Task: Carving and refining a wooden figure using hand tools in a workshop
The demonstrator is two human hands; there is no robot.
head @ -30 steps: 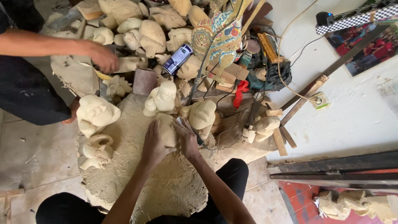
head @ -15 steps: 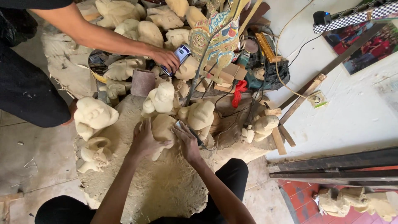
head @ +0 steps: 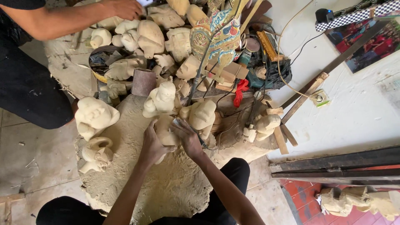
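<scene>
A painted puppet stands among pale wooden carvings. A large carved head lies left on the sawdust mat, near a sandpaper roll. Dark planks lean beside the white wall.

1. A pale wooden carving is gripped by the left hand and the right hand over a sawdust-covered mat.
2. Unpainted figures are stood along the mat's left edge.
3. Another person's hand is seen at the far pile.

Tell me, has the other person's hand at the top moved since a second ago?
Yes. The co-worker's hand has travelled rightward and up across the pile of pale carvings, toward the painted flat puppet.
</scene>
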